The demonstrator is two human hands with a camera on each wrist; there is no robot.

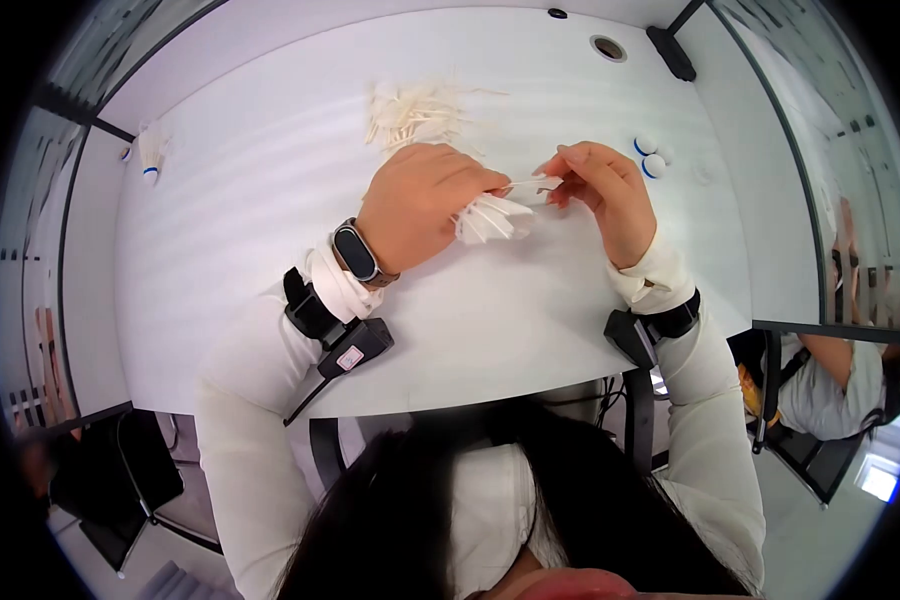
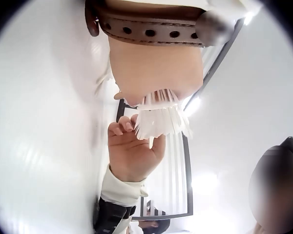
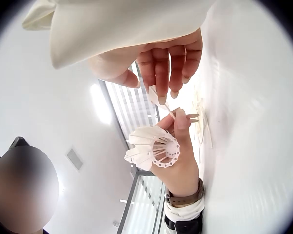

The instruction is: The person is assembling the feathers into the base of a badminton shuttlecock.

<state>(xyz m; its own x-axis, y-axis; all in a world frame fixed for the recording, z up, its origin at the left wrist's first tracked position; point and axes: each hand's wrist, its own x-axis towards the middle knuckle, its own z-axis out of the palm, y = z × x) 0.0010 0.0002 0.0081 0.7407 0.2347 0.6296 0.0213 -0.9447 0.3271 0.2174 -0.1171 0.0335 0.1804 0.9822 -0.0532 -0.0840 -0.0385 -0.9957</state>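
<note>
White table (image 1: 230, 215), left fingers (image 1: 478, 178) partly hiding shuttlecock (image 1: 494, 218), pale pile (image 1: 415, 118) blurred

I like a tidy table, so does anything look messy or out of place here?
Yes: the heap of pale, slender pieces beyond the left hand looks untidy, with pieces lying crisscrossed and a few straying to the right. I can't make out any damage.
</note>
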